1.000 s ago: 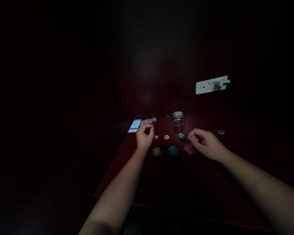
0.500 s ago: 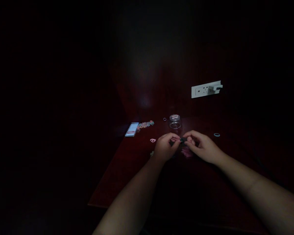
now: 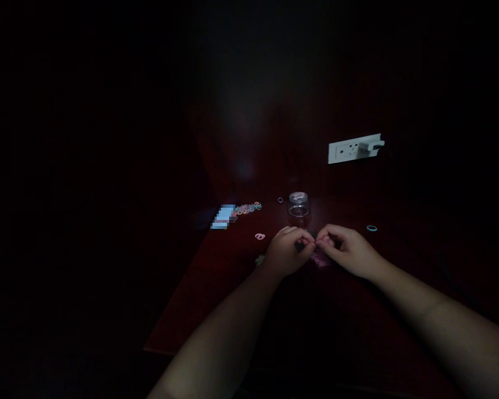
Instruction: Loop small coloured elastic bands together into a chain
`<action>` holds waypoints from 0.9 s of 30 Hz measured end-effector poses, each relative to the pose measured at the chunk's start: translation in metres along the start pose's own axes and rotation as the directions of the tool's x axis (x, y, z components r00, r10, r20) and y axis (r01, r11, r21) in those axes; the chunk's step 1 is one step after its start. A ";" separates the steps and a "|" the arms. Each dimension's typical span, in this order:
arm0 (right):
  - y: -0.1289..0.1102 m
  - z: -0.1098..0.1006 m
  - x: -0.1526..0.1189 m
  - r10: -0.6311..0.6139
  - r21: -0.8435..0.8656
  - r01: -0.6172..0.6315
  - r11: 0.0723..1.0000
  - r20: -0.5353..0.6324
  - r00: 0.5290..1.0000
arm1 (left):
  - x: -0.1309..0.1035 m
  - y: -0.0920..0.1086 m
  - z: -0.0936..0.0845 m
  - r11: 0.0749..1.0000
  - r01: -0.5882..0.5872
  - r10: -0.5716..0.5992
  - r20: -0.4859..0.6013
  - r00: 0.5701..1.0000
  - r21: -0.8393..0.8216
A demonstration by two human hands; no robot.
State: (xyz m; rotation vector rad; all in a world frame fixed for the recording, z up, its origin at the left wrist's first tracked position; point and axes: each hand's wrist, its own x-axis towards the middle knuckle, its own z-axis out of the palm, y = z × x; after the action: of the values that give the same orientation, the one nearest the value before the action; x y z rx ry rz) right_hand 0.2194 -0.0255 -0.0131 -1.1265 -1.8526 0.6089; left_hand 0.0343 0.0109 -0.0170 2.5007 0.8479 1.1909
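Note:
Over the dark red table point(image 3: 208, 288), my left hand point(image 3: 293, 250) and my right hand point(image 3: 343, 249) meet at their fingertips, both closed in a pinch. Whatever they pinch is too small and dark to make out. Just beneath the fingers lies a pile of pink hair ties point(image 3: 321, 259). Some pale green hair ties point(image 3: 260, 259) show beside my left wrist, partly covered by it. Pink hair ties point(image 3: 260, 236) lie to the left of my left hand. Beyond the hands stands a clear jar point(image 3: 299, 208) with pinkish bands on its top.
A lit phone point(image 3: 223, 216) lies at the far left, next to a heap of multicoloured hair ties point(image 3: 247, 209). One small ring point(image 3: 280, 200) is near the jar, and a blue hair tie point(image 3: 371, 228) sits to the right. A wall socket point(image 3: 353, 149) holds a plugged-in adapter.
Both hands have come together, and their fingertips now meet slightly further right. The small dark greenish thing seen between them earlier is now hidden. The view has shifted slightly.

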 end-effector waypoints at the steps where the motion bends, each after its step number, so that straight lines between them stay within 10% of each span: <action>1: 0.000 0.000 0.000 -0.002 -0.008 0.002 1.000 -0.001 1.000 | 0.000 0.000 0.000 1.000 -0.006 0.006 0.004 1.000 0.002; 27: 0.009 -0.005 0.001 0.023 -0.115 -0.027 0.993 -0.040 0.999 | 0.000 -0.005 0.005 0.997 0.040 -0.045 -0.073 0.996 -0.058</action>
State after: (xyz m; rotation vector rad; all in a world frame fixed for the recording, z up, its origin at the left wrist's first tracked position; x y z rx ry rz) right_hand 0.2276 -0.0205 -0.0165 -1.2296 -1.8630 0.4963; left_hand 0.0359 0.0147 -0.0224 2.3948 0.8684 1.2828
